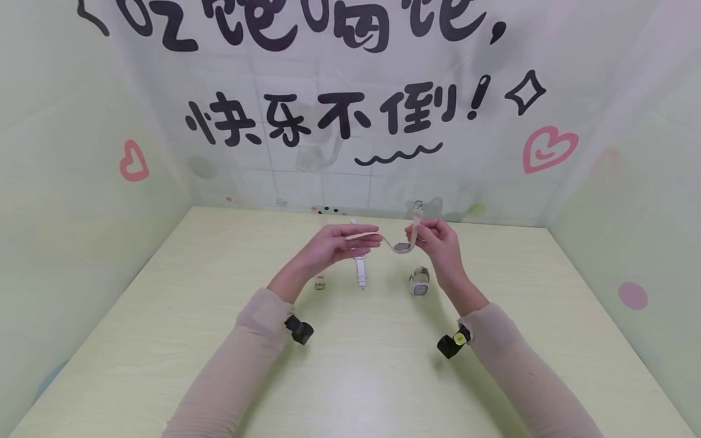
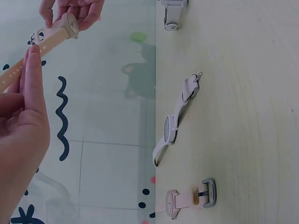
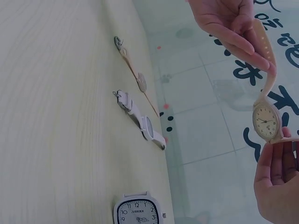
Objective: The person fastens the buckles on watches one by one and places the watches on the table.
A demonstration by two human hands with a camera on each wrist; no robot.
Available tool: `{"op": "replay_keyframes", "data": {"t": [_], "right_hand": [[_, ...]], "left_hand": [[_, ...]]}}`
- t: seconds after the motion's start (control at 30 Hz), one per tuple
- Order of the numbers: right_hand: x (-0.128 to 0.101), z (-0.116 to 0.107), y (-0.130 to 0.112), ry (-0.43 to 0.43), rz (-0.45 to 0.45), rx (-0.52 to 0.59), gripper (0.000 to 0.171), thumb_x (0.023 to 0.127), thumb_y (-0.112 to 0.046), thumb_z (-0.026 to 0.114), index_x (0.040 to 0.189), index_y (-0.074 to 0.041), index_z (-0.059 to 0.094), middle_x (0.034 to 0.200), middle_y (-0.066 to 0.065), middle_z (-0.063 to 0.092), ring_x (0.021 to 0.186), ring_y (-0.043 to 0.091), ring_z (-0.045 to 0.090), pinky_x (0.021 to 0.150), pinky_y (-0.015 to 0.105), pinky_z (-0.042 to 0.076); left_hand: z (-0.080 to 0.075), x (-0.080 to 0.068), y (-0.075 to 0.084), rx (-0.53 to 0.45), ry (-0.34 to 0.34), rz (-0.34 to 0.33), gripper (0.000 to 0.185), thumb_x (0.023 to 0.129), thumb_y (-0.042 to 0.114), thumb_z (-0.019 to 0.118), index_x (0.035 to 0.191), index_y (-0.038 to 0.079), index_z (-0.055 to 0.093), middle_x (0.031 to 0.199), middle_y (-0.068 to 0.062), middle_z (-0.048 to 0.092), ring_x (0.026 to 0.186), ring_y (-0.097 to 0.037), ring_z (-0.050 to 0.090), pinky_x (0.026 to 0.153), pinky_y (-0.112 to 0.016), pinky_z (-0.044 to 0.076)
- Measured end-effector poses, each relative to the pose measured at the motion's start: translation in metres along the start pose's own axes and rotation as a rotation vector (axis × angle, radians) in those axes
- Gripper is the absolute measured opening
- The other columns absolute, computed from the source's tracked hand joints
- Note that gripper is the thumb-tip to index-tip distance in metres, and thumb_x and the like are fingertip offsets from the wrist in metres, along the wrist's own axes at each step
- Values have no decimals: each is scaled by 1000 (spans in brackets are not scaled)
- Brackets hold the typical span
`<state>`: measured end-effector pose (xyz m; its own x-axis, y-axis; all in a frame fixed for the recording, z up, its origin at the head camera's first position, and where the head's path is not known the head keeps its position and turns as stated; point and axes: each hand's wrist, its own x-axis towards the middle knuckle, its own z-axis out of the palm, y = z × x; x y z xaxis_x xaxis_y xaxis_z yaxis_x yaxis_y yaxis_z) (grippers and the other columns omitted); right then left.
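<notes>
Both hands hold up a wristwatch (image 3: 267, 122) with a round pale dial and a light pink strap dotted with holes. My left hand (image 1: 342, 242) has the holed end of the strap between its fairly straight fingers. With thumb and fingertips, my right hand (image 1: 438, 240) pinches the other strap part close to the case; its buckle end stands up above that hand. The case sags between the hands, over the table. Beneath and beside the hands lie a white watch (image 2: 170, 128), a pink watch (image 2: 173, 204) and a squarish white watch (image 1: 419, 283).
The pale wooden table (image 1: 350, 365) ends at a back wall (image 1: 328, 188) with black lettering, and side walls flank it. A small black camera (image 1: 299, 330) sits on the left wrist, another black camera (image 1: 450, 347) on the right wrist.
</notes>
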<state>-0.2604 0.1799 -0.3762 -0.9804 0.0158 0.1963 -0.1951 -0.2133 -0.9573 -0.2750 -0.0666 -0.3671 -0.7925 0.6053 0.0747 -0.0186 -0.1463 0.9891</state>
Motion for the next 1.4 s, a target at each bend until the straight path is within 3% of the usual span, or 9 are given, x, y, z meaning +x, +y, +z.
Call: {"op": "replay_keyframes", "data": {"t": [0.1,0.23,0.33,0.47,0.63,0.8,0.97,1.27,1.4], "right_hand": [[-1,0,-1,-25,11,10,5,100,-6,56,104,-9,53,88,-7,73,89,7,70,84,20,58],[-2,0,0,-51,9,16,11,99,-5,57,106,-14,57,91,-6,72,92,10,69,85,21,58],[-3,0,0,-71,4,9,12,99,-6,59,106,-16,60,93,-6,72,93,9,69,86,21,58],[-4,0,1,-96,3,-8,13,99,-8,60,108,-16,61,96,-7,72,95,7,69,88,21,58],[-4,0,3,-123,0,-14,13,99,-8,59,109,-16,62,100,-8,72,97,6,68,89,20,57],[-6,3,1,-145,-18,-28,18,99,-7,59,111,-19,63,102,-6,71,98,7,68,89,22,58],[-8,3,1,-181,-36,-44,25,99,-4,58,115,-22,65,102,-5,69,100,8,67,90,22,58],[-9,4,0,-213,-59,-73,26,99,-5,59,123,-13,66,104,-7,71,103,9,68,92,23,57],[-9,4,-1,-224,-73,-73,25,99,-5,59,120,-14,68,105,-7,72,103,8,68,93,22,57]], "left_hand": [[-1,0,-2,32,30,16,38,105,1,38,140,-7,49,139,-27,57,114,-12,68,101,-29,53],[1,3,-3,59,98,38,37,107,13,44,133,-11,55,115,-11,72,102,-11,71,95,-29,57],[3,4,-3,64,143,53,34,106,15,47,122,-14,60,106,-1,71,90,-9,69,86,-26,60],[6,6,-3,81,177,72,31,105,15,50,106,-13,64,120,-12,68,89,-10,64,83,-23,60],[9,7,-3,68,174,105,33,105,12,48,121,-14,61,131,-26,61,104,-9,67,98,-30,55],[13,9,-2,19,192,90,36,106,15,49,129,-12,58,110,-13,70,101,-13,70,98,-34,55],[17,11,0,-11,255,52,32,104,15,53,128,-5,59,91,-2,71,90,-12,72,90,-31,59],[20,13,1,-33,306,64,16,102,11,57,113,1,60,83,1,71,82,-11,71,83,-28,61],[20,13,1,-40,313,63,12,101,11,57,110,4,62,81,0,69,79,-12,70,81,-26,61]]}}
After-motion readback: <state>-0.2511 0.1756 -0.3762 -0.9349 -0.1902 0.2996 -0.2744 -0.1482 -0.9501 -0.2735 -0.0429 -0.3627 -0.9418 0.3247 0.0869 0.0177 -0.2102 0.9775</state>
